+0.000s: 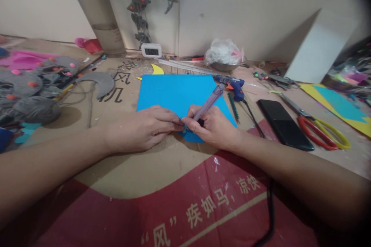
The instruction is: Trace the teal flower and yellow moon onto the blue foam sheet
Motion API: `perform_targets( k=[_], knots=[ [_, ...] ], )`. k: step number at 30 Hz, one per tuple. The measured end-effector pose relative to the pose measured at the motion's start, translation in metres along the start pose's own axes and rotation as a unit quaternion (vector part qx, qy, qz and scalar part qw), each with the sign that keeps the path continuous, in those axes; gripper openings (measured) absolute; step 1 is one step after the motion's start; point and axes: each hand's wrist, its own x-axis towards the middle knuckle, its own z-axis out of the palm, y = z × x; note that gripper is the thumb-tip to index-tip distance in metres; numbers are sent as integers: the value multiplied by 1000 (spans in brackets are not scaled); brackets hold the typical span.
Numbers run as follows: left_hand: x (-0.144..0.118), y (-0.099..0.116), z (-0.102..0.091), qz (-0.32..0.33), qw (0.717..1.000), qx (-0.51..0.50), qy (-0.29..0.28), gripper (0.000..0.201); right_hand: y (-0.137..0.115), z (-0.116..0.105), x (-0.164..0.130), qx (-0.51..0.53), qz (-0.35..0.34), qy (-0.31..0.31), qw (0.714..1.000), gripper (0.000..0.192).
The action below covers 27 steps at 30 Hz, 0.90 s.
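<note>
Blue sheet — bright, flat, plain

Dim, soft light seems to come from above: beyond the blue sheet, a white board's top edge gleams. Left of the sheet, a bottle leans, distorted; far to its right, clutter blurs and corners blacken.

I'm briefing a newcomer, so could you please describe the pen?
On the printed cardboard lies a bright blue sheet. Over its near part, the right hand grips the pen, slanting up rightward. Its pale purple colour sets it apart from the dark green pencil lying beside the sheet.
</note>
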Motion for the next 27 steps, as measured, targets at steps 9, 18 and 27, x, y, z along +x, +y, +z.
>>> perform_targets(
  k=[9,18,27],
  knots=[
    [-1,0,-2,-10,1000,-9,-18,36,0,0,0,-3,-22,1,1000,33],
    [1,1,-8,6,999,5,-53,40,1,0,0,7,-41,2,999,33],
    [1,1,-9,7,999,4,-52,39,0,0,1,15,-59,2,998,33]
  ],
)
